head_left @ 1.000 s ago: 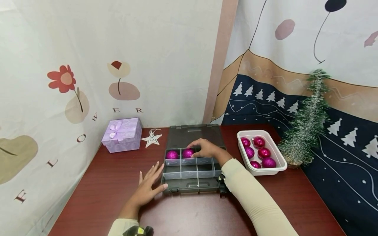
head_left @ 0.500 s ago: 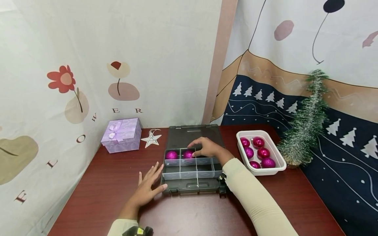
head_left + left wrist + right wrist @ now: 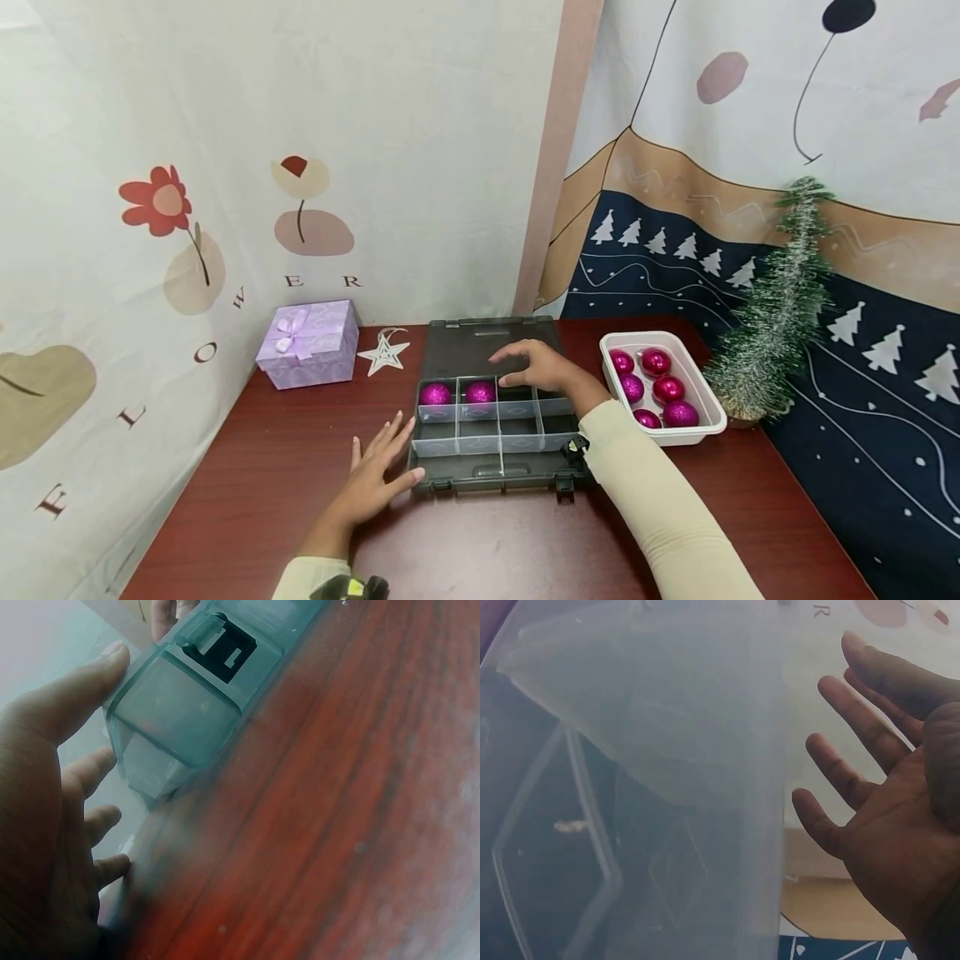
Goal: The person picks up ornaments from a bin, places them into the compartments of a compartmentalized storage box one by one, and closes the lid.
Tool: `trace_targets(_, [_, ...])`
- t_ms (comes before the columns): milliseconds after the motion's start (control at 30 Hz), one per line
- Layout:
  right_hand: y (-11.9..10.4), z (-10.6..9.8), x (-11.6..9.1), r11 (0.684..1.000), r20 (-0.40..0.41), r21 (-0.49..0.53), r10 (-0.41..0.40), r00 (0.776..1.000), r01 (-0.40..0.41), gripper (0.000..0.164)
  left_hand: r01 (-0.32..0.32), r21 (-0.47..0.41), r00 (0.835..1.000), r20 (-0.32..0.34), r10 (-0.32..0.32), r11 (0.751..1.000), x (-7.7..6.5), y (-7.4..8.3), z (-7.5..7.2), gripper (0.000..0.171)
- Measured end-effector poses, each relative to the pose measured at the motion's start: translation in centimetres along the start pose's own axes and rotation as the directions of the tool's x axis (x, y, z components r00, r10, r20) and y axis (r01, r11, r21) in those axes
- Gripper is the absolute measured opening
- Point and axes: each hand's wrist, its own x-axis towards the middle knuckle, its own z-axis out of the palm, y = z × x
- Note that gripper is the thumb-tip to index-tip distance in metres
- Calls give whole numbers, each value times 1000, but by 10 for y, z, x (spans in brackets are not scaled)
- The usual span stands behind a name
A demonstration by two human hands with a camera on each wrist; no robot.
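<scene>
A dark see-through compartment box (image 3: 465, 471) lies with its lid (image 3: 487, 342) folded back on the table. Two glittery magenta baubles sit in its back row: one bauble (image 3: 435, 394) in the left corner compartment, the other bauble (image 3: 480, 392) in the one beside it. My left hand (image 3: 375, 483) rests at the box's front left corner, fingers spread; in the left wrist view its thumb (image 3: 97, 679) touches the box edge. Above the back row hovers my right hand (image 3: 543, 369), holding nothing, its fingers extended in the right wrist view.
At the right, a white tub (image 3: 626, 435) holds several magenta and pink baubles (image 3: 669, 389). Behind it stands a small frosted Christmas tree (image 3: 780, 325). A lilac gift box (image 3: 311, 343) and a white star ornament (image 3: 386, 354) are at the back left.
My right hand has let go of the second bauble, which stays in its compartment, and has lifted away to the right. My left hand has stayed in place.
</scene>
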Motion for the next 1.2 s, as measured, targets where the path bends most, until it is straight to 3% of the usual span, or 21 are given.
trace_targets(800, [18, -41, -65, 999, -178, 40, -11, 984, 19, 43, 3, -2, 1000, 6, -3, 1000, 1, -2, 0, 86])
trace_targets(1200, [28, -54, -112, 999, -264, 34, 49, 963, -42, 48, 1, -6, 1000, 4, -1, 1000, 1, 0, 0, 86])
